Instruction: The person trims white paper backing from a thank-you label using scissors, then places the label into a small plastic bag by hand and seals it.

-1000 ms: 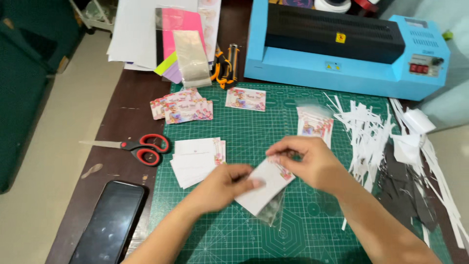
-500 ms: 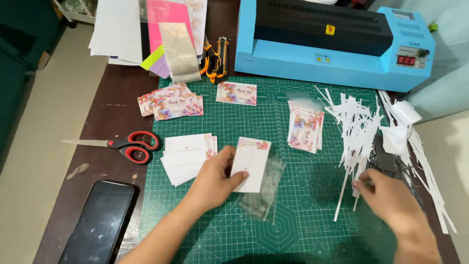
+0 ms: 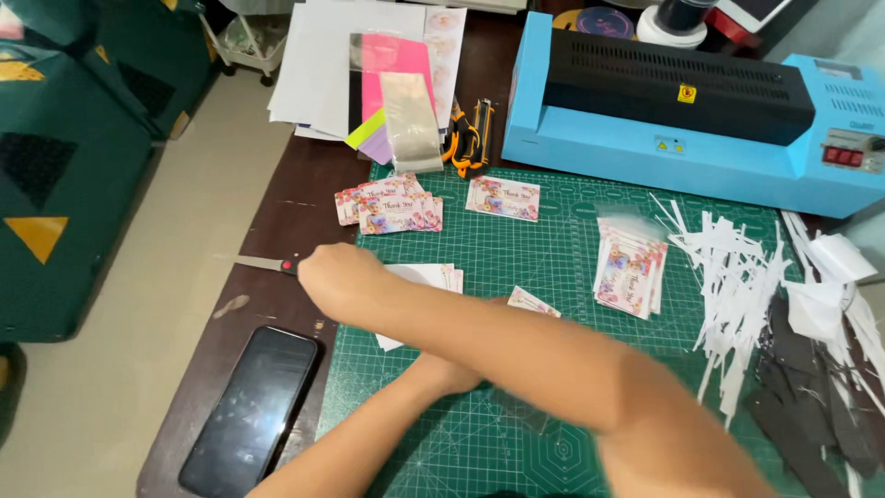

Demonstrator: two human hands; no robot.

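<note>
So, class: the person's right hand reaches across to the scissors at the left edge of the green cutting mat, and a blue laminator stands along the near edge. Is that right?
Not quite. In the head view the blue laminator stands along the far edge of the green cutting mat, not the near one. The right hand does reach across to the scissors at its left edge.

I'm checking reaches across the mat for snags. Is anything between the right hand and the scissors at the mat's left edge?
Nothing visible. The right hand is already on the scissors, covering the handles; only the blade tip shows. The reaching forearm crosses above the left hand and the white cards, but neither blocks it.
</note>
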